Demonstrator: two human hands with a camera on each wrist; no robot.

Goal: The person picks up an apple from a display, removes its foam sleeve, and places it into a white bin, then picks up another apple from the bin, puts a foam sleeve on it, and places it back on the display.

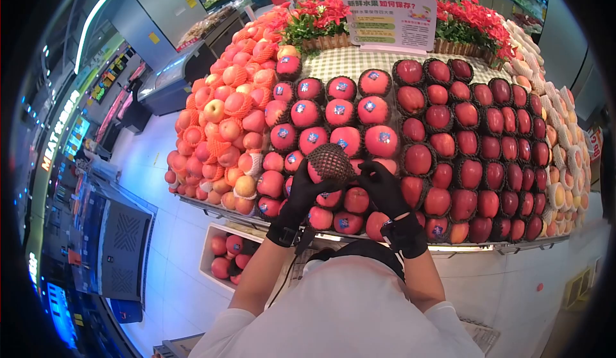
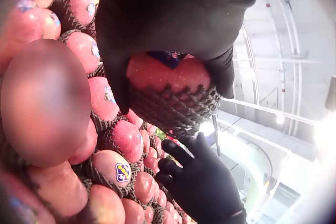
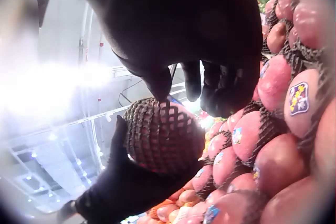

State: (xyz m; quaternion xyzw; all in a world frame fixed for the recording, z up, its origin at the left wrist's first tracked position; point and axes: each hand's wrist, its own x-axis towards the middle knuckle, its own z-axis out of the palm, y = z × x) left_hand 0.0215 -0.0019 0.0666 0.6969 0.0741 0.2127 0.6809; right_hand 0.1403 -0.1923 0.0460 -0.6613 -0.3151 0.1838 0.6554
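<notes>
My black-gloved left hand [image 1: 303,197] holds a red apple [image 2: 167,74] from beneath, thumb and fingers round its sides. A dark foam net [image 1: 332,163] covers much of the apple; in the left wrist view the skin and part of a blue label show above the net's edge. At the net's open end is my right hand [image 1: 383,190], also gloved in black, its fingertips pinching the mesh in the right wrist view [image 3: 167,99]. Both hands are raised over the front rows of labelled apples [image 1: 347,222].
Netted dark red apples [image 1: 471,172] stand in rows to the right, with loose pinkish fruit [image 1: 221,111] heaped left. A sign [image 1: 391,21] and red flowers [image 1: 321,13] are at the back. A white crate [image 1: 208,255] of apples sits on the floor below left.
</notes>
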